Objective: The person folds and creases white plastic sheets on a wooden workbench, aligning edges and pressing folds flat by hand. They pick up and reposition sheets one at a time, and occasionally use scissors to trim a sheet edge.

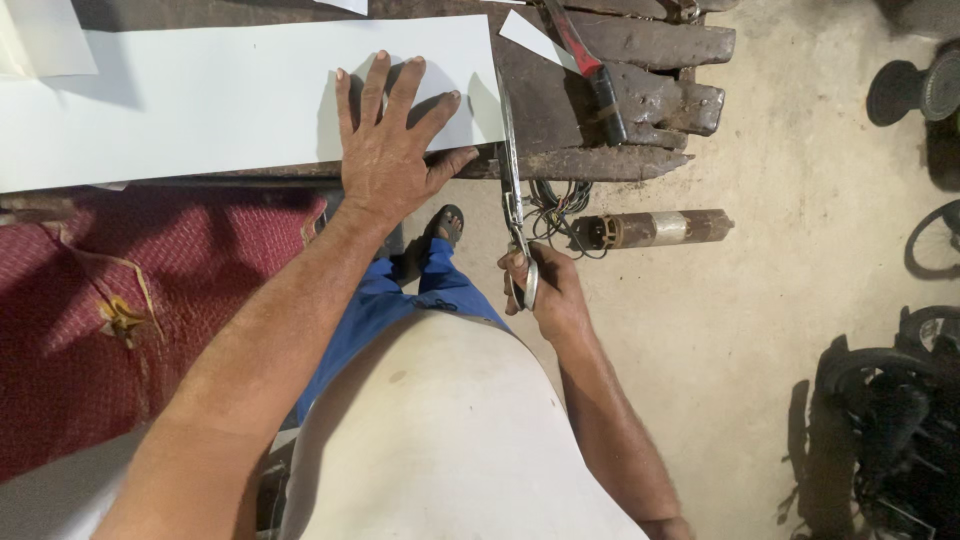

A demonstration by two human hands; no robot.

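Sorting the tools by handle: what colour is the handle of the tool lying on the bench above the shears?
Red and black, seen in the head view: the tool lies on the dark bench.

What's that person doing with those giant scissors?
A person stands at a rough workbench. The left hand lies flat, fingers spread, on a long white sheet and presses it down. The right hand grips the handles of big metal shears, whose blades run along the sheet's right edge. A red-handled tool lies on the bench beside them, and a rusty cylinder with wires rests on the floor below.
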